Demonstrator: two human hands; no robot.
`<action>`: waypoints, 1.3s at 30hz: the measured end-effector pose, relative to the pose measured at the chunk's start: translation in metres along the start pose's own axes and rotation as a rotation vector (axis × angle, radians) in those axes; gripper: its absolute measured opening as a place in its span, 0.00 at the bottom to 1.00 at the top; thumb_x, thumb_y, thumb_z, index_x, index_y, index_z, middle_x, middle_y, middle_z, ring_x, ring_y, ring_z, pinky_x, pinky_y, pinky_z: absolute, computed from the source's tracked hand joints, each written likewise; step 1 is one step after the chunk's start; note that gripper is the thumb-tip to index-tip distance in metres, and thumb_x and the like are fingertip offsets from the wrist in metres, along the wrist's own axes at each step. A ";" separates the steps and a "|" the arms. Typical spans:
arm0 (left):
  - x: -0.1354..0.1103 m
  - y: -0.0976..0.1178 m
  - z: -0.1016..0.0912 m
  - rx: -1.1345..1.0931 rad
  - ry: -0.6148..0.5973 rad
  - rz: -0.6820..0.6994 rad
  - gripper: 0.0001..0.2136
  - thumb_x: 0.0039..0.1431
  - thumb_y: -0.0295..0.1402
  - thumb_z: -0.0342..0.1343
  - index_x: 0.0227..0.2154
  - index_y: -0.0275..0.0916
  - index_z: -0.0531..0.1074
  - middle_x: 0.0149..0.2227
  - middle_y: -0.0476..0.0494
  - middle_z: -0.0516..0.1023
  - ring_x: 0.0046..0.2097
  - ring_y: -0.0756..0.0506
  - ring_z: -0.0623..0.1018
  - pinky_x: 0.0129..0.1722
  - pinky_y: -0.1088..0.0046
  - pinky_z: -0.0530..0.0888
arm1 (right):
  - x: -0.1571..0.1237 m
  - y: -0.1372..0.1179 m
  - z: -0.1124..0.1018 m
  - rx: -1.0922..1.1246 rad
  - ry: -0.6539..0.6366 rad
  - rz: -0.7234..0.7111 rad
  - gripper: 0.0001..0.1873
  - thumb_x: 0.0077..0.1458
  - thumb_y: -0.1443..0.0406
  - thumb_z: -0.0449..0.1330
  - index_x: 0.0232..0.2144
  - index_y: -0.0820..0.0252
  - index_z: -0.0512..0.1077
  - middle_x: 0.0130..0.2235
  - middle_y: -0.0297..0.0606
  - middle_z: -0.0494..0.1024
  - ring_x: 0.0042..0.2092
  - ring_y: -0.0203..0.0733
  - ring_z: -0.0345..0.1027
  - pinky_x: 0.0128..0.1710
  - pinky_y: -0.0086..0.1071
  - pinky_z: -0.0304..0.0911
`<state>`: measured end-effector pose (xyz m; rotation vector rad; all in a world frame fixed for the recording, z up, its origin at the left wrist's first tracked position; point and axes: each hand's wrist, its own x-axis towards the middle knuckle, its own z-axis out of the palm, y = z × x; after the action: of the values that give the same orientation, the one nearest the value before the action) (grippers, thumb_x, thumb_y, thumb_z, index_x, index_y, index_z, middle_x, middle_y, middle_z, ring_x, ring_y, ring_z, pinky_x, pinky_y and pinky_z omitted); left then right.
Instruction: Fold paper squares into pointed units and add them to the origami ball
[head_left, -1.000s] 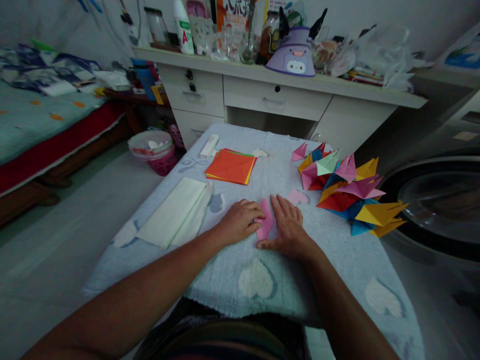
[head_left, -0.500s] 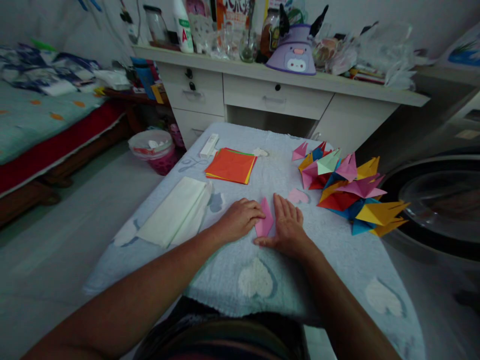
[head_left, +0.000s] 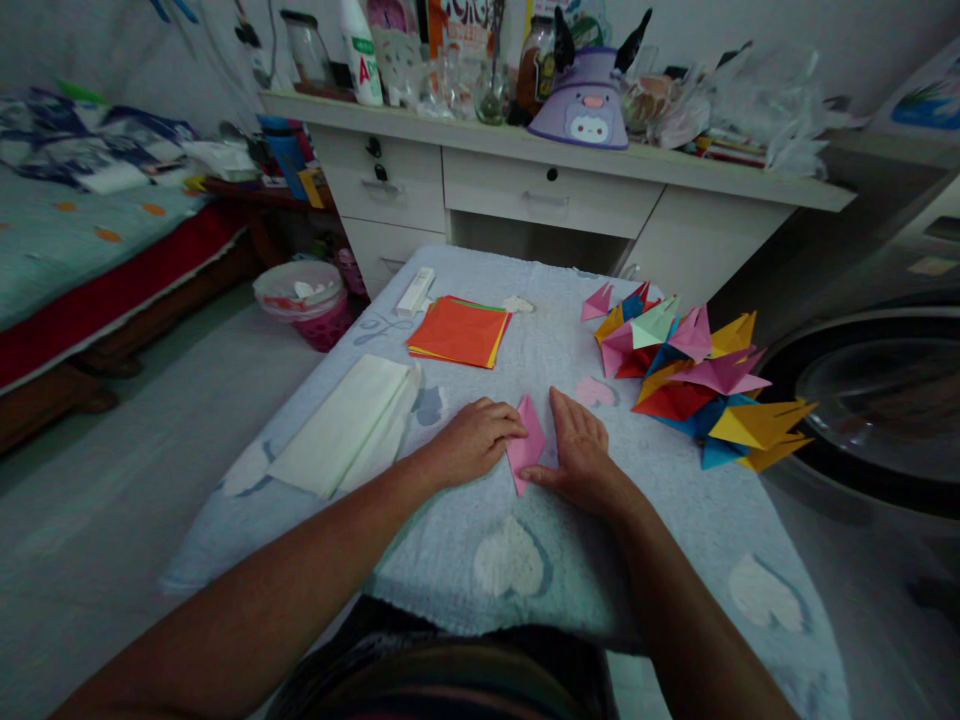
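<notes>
A small pink origami paper (head_left: 529, 440), folded into a narrow kite shape, lies flat on the cloth-covered table (head_left: 450, 560). My left hand (head_left: 480, 438) has its fingers curled over the paper's left edge and holds it there. On the other side my right hand (head_left: 581, 450) rests with its fingers stretched out and apart, its thumb touching the paper's lower right part. Beyond my hands is a stack of square coloured sheets (head_left: 459, 332), orange on top. Folded paper cranes (head_left: 679, 375) in several colours sit crowded together at the right.
A folded white cloth or paper (head_left: 345, 425) lies on the left, with a small white box (head_left: 415, 291) behind it. A pink bin (head_left: 319, 315) stands on the floor beside the table. The white cabinet (head_left: 551, 185) is at the back, a washing machine (head_left: 877, 400) at the right.
The thumb of my right hand has moved up onto the pink paper, and the paper's lower point now shows. My left hand keeps its place at the left edge.
</notes>
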<state>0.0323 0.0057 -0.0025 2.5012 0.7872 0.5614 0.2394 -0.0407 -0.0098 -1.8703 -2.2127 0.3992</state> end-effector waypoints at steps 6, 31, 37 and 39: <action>-0.003 0.001 -0.008 -0.041 -0.054 0.007 0.21 0.50 0.19 0.51 0.47 0.41 0.74 0.50 0.43 0.77 0.52 0.44 0.73 0.55 0.62 0.66 | -0.006 0.005 -0.013 0.121 -0.024 -0.102 0.47 0.46 0.55 0.65 0.65 0.58 0.53 0.68 0.53 0.50 0.69 0.57 0.42 0.64 0.55 0.43; -0.003 0.000 -0.006 -0.037 -0.003 0.015 0.10 0.57 0.24 0.54 0.41 0.39 0.73 0.44 0.44 0.79 0.48 0.44 0.75 0.52 0.63 0.68 | 0.003 0.009 -0.010 0.182 0.103 -0.123 0.10 0.58 0.62 0.57 0.38 0.52 0.78 0.54 0.41 0.73 0.57 0.50 0.62 0.57 0.49 0.55; 0.003 0.003 0.003 0.049 0.119 -0.122 0.05 0.62 0.31 0.54 0.33 0.37 0.74 0.37 0.44 0.74 0.42 0.44 0.72 0.45 0.66 0.69 | 0.006 0.006 -0.004 0.199 0.156 -0.053 0.10 0.59 0.61 0.56 0.35 0.54 0.77 0.52 0.42 0.74 0.55 0.49 0.64 0.56 0.47 0.56; 0.004 0.004 0.004 0.084 0.144 -0.162 0.04 0.61 0.31 0.56 0.32 0.37 0.73 0.36 0.44 0.73 0.42 0.44 0.71 0.45 0.65 0.69 | 0.008 0.002 -0.004 0.187 0.172 -0.011 0.10 0.59 0.61 0.56 0.34 0.55 0.77 0.52 0.42 0.74 0.54 0.50 0.64 0.55 0.47 0.56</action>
<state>0.0391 0.0040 -0.0028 2.4638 1.0776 0.6693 0.2415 -0.0326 -0.0070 -1.7256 -1.9999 0.4120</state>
